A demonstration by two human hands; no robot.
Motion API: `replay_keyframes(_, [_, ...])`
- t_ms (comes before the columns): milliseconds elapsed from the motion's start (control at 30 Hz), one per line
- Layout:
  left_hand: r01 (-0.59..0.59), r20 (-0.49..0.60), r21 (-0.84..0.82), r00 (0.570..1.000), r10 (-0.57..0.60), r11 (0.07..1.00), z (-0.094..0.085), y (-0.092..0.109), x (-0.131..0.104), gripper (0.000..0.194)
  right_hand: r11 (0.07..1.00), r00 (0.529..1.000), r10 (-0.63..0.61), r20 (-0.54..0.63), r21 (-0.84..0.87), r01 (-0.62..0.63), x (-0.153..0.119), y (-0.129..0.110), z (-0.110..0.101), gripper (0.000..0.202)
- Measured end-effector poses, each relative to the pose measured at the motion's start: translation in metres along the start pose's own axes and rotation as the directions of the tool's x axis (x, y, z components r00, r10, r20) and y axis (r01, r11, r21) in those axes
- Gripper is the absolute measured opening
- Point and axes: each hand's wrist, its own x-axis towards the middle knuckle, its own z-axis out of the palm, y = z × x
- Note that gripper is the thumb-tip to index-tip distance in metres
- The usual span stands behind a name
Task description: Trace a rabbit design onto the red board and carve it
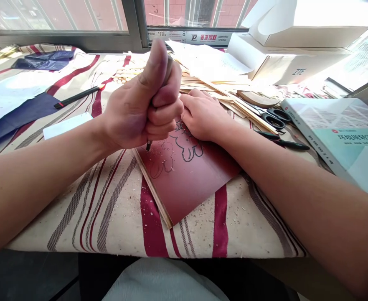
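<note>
My left hand [152, 100] is closed in a fist with the thumb on top, wrapped round a slim upright carving tool [148, 146]. Its dark tip shows below the fist, at the left edge of a reddish-brown wooden board [196, 188]. Two outlined cartoon figures mark the board, the right one in heavier dark lines, and pale crumbs lie around the left one. Flat on the board's far part rests my right hand [204, 115], pressing it to the table; its fingertips are partly hidden behind my left hand.
A striped cloth [121, 217] strewn with crumbs covers the table. Rightward are black-handled scissors [273, 119], a thick book [337, 133] and a white box [284, 67]. Wooden strips [230, 98] lie behind the hands. A black pen [77, 97] and dark blue sheets [42, 106] lie left.
</note>
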Motion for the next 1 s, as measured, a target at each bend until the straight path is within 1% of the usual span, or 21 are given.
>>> replay_keyframes(67, [0.011,0.047,0.004,0.999,-0.011,1.0,0.001,-0.001,-0.002,0.066,1.0,1.0,0.001,0.027,0.013,-0.002,0.0,0.0,-0.002,0.025])
replay_keyframes(100, [-0.006,0.035,0.024,0.999,0.005,1.0,0.004,-0.002,-0.004,0.065,1.0,0.999,0.003,0.039,0.015,-0.003,0.0,0.0,-0.002,0.025])
replay_keyframes(167, [-0.092,-0.082,0.112,0.991,0.101,0.989,0.012,-0.006,-0.009,0.062,1.0,0.999,0.004,0.045,0.01,-0.005,0.0,0.0,-0.003,0.025])
replay_keyframes(200, [-0.158,-0.166,0.181,0.968,0.189,0.971,0.017,-0.01,-0.011,0.06,1.0,0.999,0.003,0.042,0.005,-0.003,0.0,0.001,-0.004,0.026])
replay_keyframes(233, [-0.226,-0.246,0.264,0.924,0.292,0.938,0.022,-0.013,-0.012,0.059,1.0,0.999,-0.001,0.039,0.004,0.001,0.0,0.001,-0.003,0.027])
replay_keyframes(267, [-0.29,-0.298,0.348,0.867,0.399,0.891,0.025,-0.017,-0.012,0.058,1.0,0.999,-0.004,0.038,0.004,0.004,0.0,0.001,-0.003,0.028])
replay_keyframes(300, [-0.336,-0.328,0.394,0.819,0.472,0.856,0.028,-0.021,-0.012,0.059,1.0,0.999,-0.007,0.041,0.007,0.007,0.0,0.001,-0.003,0.029])
replay_keyframes(367, [-0.389,-0.363,0.455,0.74,0.566,0.801,0.031,-0.028,-0.01,0.059,1.0,0.999,-0.006,0.034,0.012,0.006,0.0,0.002,-0.001,0.03])
replay_keyframes(433, [-0.39,-0.422,0.489,0.677,0.603,0.78,0.031,-0.03,-0.009,0.056,1.0,1.0,0.0,0.004,0.017,0.0,0.0,0.002,0.0,0.03])
replay_keyframes(467, [-0.37,-0.458,0.495,0.658,0.598,0.786,0.03,-0.03,-0.009,0.054,1.0,1.0,0.001,-0.01,0.02,-0.001,0.0,0.002,0.001,0.03])
replay_keyframes(500, [-0.343,-0.482,0.486,0.662,0.574,0.804,0.029,-0.029,-0.01,0.052,1.0,1.0,0.002,-0.018,0.023,-0.002,-0.001,0.002,0.001,0.029])
replay_keyframes(533, [-0.317,-0.485,0.465,0.69,0.537,0.827,0.029,-0.027,-0.011,0.051,1.0,1.0,0.004,-0.015,0.024,-0.004,-0.001,0.001,0.0,0.029])
replay_keyframes(567, [-0.294,-0.468,0.437,0.733,0.493,0.85,0.028,-0.025,-0.013,0.05,1.0,1.0,0.006,-0.002,0.023,-0.006,-0.001,0.001,0.0,0.029])
replay_keyframes(633, [-0.279,-0.401,0.374,0.811,0.426,0.884,0.027,-0.019,-0.016,0.05,1.0,1.0,0.008,0.023,0.017,-0.008,-0.001,0.0,-0.002,0.03])
replay_keyframes(700, [-0.276,-0.325,0.295,0.872,0.367,0.915,0.024,-0.013,-0.017,0.054,1.0,0.999,0.009,0.038,0.011,-0.01,-0.001,-0.002,-0.005,0.03])
replay_keyframes(767, [-0.225,-0.25,0.189,0.93,0.268,0.956,0.02,-0.009,-0.014,0.06,1.0,0.999,0.018,0.047,0.013,-0.019,-0.001,-0.003,-0.007,0.031])
replay_keyframes(800, [-0.172,-0.2,0.135,0.96,0.196,0.976,0.017,-0.007,-0.012,0.062,1.0,0.998,0.023,0.055,0.015,-0.024,-0.001,-0.003,-0.008,0.031])
replay_keyframes(867, [-0.097,-0.058,0.037,0.993,0.099,0.995,0.01,-0.005,-0.007,0.063,0.999,0.997,0.026,0.068,0.02,-0.027,-0.001,-0.002,-0.008,0.03])
replay_keyframes(900, [-0.057,0.017,0.003,0.998,0.057,0.998,0.007,-0.004,-0.004,0.062,1.0,0.997,0.018,0.072,0.024,-0.02,-0.001,-0.001,-0.008,0.03])
replay_keyframes(967, [0.021,0.143,-0.052,0.99,-0.014,0.998,0.002,-0.004,-0.001,0.06,0.999,0.998,-0.017,0.055,0.037,0.015,0.0,0.003,-0.005,0.03])
replay_keyframes(1000, [0.05,0.187,-0.076,0.982,-0.035,0.996,0.0,-0.004,0.0,0.059,0.998,0.998,-0.046,0.03,0.048,0.045,0.0,0.005,-0.003,0.029])
